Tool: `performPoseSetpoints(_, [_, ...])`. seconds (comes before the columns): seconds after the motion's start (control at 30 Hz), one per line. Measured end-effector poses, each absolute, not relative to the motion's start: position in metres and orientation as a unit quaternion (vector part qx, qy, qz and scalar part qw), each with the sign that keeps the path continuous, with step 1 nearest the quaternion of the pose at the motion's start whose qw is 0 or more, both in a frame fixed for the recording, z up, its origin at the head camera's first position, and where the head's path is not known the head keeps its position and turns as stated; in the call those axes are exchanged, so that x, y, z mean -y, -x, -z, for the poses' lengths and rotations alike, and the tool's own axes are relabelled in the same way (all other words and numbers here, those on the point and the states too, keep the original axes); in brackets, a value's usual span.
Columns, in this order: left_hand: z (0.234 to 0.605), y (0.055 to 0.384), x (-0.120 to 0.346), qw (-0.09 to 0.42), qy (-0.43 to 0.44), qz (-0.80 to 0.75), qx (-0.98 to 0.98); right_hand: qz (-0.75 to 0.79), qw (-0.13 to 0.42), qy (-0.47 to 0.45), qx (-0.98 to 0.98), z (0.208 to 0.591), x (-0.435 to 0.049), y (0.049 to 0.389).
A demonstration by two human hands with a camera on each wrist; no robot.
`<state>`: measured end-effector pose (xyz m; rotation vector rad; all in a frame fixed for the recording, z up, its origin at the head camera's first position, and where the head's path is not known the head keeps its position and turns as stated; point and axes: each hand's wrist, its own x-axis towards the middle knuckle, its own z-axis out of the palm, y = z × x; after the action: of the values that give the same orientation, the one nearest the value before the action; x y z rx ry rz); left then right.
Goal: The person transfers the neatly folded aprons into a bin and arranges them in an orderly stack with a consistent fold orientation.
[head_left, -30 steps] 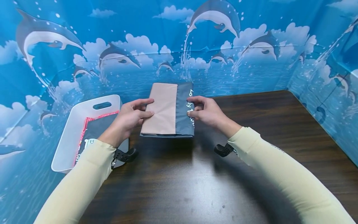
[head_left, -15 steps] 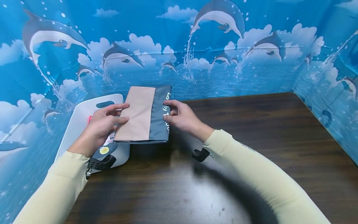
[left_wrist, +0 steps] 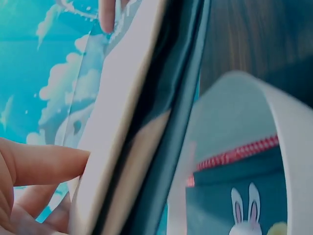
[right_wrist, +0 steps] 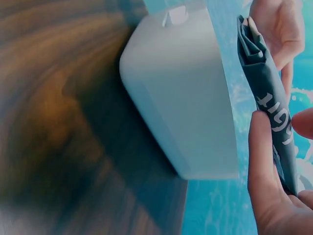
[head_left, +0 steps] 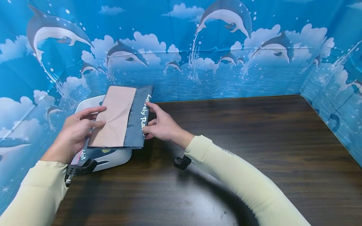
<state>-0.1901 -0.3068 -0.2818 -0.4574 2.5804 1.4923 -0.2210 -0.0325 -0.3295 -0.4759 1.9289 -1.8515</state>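
Note:
A folded cloth [head_left: 116,116], pink on one side panel and slate grey on the other with white lettering, is held flat above the white bin [head_left: 121,158]. My left hand [head_left: 74,133] pinches its left edge, thumb and forefinger on the pink top. At the lettered right edge, my right hand [head_left: 163,124] grips it between thumb and fingers. Several layers show along the fold of the cloth [left_wrist: 117,103] in the left wrist view. Inside the bin lies another dark cloth [left_wrist: 215,196] with a rabbit print and red checked trim, mostly hidden from above.
The bin stands at the left of a dark wood table [head_left: 240,141], by the back curtain. A blue curtain [head_left: 181,37] with dolphins hangs behind and at both sides. In the right wrist view, the bin's smooth outer wall [right_wrist: 181,98] stands below the cloth.
Both hands have carried the folded cloth leftward, from over the table to over the bin. The cloth now tilts slightly and covers much of the bin. Both grips look the same.

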Motion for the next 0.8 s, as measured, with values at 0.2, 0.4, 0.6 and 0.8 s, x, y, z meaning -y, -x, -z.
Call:
performPoseSetpoints(0.2, [0.281, 0.182, 0.326, 0.043, 0.185, -0.502, -0.844, 0.693, 0.225, 0.181, -0.661, 0.333, 0.053, 0.213])
performPoseSetpoints(0.4, [0.283, 0.174, 0.343, 0.030, 0.221, -0.552, -0.803, 0.698, 0.246, 0.180, -0.648, 0.334, 0.069, 0.209])
performPoseSetpoints(0.6, [0.284, 0.167, 0.357, 0.022, 0.252, -0.532, -0.808, 0.662, 0.252, 0.180, -0.682, 0.337, 0.083, 0.209])
performPoseSetpoints(0.8, [0.286, 0.158, 0.368, 0.014, 0.265, -0.493, -0.828, 0.647, 0.262, 0.198, -0.688, 0.338, 0.096, 0.207])
